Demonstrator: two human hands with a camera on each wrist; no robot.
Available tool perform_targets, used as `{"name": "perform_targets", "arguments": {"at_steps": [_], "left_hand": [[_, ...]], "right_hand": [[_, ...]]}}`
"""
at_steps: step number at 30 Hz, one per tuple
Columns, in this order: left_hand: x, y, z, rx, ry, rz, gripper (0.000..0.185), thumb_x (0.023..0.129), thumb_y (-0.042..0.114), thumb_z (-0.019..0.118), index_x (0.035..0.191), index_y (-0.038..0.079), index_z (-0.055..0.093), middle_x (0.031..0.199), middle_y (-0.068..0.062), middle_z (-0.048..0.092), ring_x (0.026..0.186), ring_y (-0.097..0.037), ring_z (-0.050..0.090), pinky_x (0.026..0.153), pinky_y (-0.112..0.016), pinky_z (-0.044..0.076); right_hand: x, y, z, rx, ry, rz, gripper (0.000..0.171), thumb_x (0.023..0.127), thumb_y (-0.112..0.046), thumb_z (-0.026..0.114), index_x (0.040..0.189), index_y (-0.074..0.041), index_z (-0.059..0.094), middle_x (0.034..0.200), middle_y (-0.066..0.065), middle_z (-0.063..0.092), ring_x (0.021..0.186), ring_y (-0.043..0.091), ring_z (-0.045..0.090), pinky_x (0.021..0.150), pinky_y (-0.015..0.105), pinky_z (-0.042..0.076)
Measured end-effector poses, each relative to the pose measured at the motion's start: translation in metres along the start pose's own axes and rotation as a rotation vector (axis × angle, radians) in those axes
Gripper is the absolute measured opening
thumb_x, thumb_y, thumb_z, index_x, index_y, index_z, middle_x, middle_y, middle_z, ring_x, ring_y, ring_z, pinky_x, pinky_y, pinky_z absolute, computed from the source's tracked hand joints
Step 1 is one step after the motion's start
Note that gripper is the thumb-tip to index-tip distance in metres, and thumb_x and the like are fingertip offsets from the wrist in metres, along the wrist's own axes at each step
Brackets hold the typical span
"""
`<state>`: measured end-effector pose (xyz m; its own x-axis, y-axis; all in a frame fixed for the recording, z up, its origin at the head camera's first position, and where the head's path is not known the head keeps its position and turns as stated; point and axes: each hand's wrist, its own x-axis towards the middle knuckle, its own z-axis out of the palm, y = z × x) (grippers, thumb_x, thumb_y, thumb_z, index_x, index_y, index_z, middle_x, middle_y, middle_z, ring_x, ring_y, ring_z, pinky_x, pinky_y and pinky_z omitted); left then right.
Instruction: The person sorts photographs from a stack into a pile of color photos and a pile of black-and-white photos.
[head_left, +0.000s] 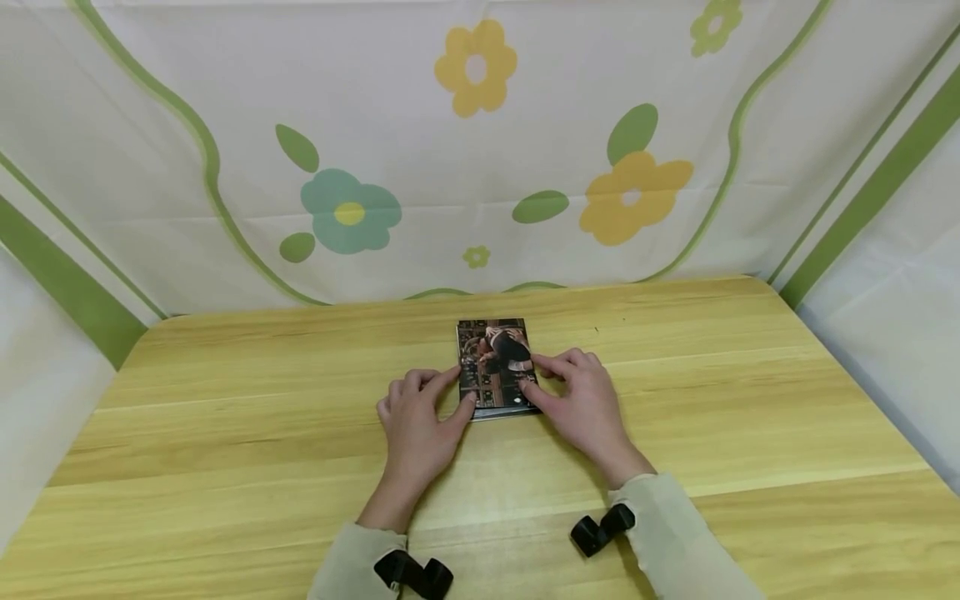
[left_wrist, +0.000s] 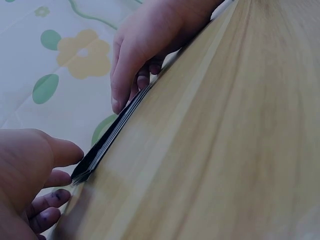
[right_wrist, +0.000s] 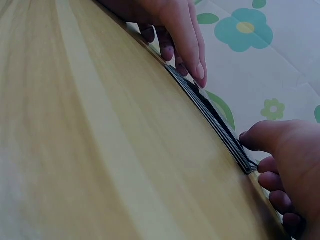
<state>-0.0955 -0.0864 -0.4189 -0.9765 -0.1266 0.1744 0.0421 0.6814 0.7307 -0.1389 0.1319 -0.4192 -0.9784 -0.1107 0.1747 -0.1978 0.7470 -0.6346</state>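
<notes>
Stack of picture cards [head_left: 495,362] lies flat on the table [head_left: 225,467], between my two hands. My left hand [head_left: 422,429] grasps its left side: thumb at the near left corner, forefinger further up the same edge, remaining fingers bent to the outside. My right hand [head_left: 588,408] grasps the opposite side, thumb at the near right corner over the top card, forefinger against the right edge. Top card carries a dark printed picture in blacks and browns. Lower cards [head_left: 504,413] jut out slightly toward me, between my thumbs; both wrist views show several thin layers at that near edge, not quite flush.

Behind each hand, a pale sleeve [head_left: 686,533] covers my forearm, with a black wrist mount [head_left: 602,531] at the cuff. Beyond my fingertips, past the table's far edge, hangs white cloth [head_left: 420,100] printed with flowers and leaves.
</notes>
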Motion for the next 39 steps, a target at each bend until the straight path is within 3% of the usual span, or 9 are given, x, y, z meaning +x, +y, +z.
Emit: {"name": "perform_targets", "arguments": {"at_steps": [22, 39], "left_hand": [[-0.0004, -0.0014, 0.0, -0.032, 0.009, -0.003, 0.046, 0.098, 0.027, 0.077, 0.142, 0.014, 0.072, 0.129, -0.014, 0.065, 0.121, -0.037, 0.049, 0.106, -0.058, 0.024], [0.0008, 0.0004, -0.0022, -0.234, 0.089, -0.026, 0.032, 0.1, 0.018, 0.075, 0.132, 0.016, 0.078, 0.12, -0.006, 0.076, 0.112, -0.027, 0.052, 0.106, -0.052, 0.021]], "right_hand": [[-0.0007, 0.0004, -0.0002, 0.017, -0.011, 0.001, 0.051, 0.094, -0.035, 0.083, 0.14, -0.016, 0.073, 0.11, 0.002, 0.069, 0.102, 0.022, 0.054, 0.086, 0.037, 0.041], [-0.0033, -0.0037, -0.0026, 0.212, -0.002, 0.06, 0.051, 0.093, -0.029, 0.084, 0.142, -0.022, 0.071, 0.118, 0.003, 0.065, 0.107, 0.021, 0.055, 0.091, 0.037, 0.043]]}}
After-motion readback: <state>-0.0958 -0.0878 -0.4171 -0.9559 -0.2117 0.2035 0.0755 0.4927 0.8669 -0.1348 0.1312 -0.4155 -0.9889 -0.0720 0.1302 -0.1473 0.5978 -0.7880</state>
